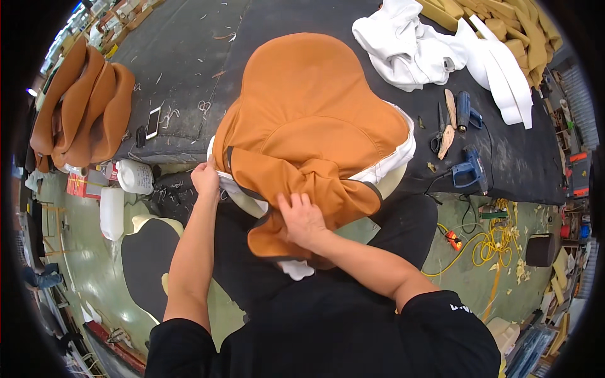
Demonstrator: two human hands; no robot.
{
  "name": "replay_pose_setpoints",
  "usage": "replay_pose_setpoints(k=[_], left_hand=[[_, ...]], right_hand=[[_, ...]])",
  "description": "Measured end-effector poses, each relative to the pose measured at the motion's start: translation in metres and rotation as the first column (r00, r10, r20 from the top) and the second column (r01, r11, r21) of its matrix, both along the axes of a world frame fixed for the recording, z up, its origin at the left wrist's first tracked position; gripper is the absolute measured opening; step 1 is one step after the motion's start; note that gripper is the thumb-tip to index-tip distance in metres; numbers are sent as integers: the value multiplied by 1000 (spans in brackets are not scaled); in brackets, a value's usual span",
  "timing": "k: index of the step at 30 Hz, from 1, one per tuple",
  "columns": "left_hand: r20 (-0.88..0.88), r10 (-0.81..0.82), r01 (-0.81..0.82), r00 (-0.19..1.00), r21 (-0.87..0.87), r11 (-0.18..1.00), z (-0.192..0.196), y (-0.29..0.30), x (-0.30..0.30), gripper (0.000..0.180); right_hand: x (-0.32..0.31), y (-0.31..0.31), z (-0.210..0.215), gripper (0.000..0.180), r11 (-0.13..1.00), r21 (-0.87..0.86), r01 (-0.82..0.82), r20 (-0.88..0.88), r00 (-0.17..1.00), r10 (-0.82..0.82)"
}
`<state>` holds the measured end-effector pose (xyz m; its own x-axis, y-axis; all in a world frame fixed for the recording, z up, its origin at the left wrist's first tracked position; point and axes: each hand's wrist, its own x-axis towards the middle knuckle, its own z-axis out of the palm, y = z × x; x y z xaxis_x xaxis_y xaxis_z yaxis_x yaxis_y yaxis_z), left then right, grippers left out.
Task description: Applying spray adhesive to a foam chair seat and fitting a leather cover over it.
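A tan leather-look seat cover (pixel 305 82) lies over a pale foam piece (pixel 392 183), which shows at the lower edges along with white lining (pixel 403 142). The cover's near part is folded and wrinkled, with a dark trim along its border, and it hangs over my lap. At its left edge my left hand (pixel 205 179) is closed, pinching the border. My right hand (pixel 302 222) rests on the near flap, fingers spread across the tan material and slightly blurred; its thumb is hard to make out.
On the dark table lie a phone (pixel 153 123), scissors (pixel 437 140), two blue heat guns (pixel 467 170) and white fabric (pixel 406 44). Curved tan pieces (pixel 79 107) stack at left, yellow foam (pixel 510 31) at far right. Below are white jugs (pixel 112 214) and a yellow cord (pixel 488 246).
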<state>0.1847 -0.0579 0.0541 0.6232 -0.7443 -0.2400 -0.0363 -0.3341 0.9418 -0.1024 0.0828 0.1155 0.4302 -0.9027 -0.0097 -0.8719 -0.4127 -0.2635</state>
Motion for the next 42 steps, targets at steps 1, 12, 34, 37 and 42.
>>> replay_pose_setpoints(k=[1, 12, 34, 37, 42], left_hand=[[0, -6, 6, 1000, 12, 1000, 1, 0, -2, 38], [-116, 67, -80, 991, -112, 991, -28, 3, 7, 38], [25, 228, -223, 973, 331, 917, 13, -19, 0, 69], [-48, 241, -213, 969, 323, 922, 18, -15, -4, 61], [-262, 275, -243, 925, 149, 959, 6, -4, -5, 55]], right_hand=[[-11, -4, -13, 53, 999, -35, 26, 165, 986, -19], [-110, -18, 36, 27, 848, 395, -352, -18, 920, 391], [-278, -179, 11, 57, 156, 344, 926, 88, 134, -987], [-288, -158, 1, 56, 235, 333, 913, 71, 224, -972], [-306, -157, -24, 57, 267, 310, 913, 82, 254, -964]])
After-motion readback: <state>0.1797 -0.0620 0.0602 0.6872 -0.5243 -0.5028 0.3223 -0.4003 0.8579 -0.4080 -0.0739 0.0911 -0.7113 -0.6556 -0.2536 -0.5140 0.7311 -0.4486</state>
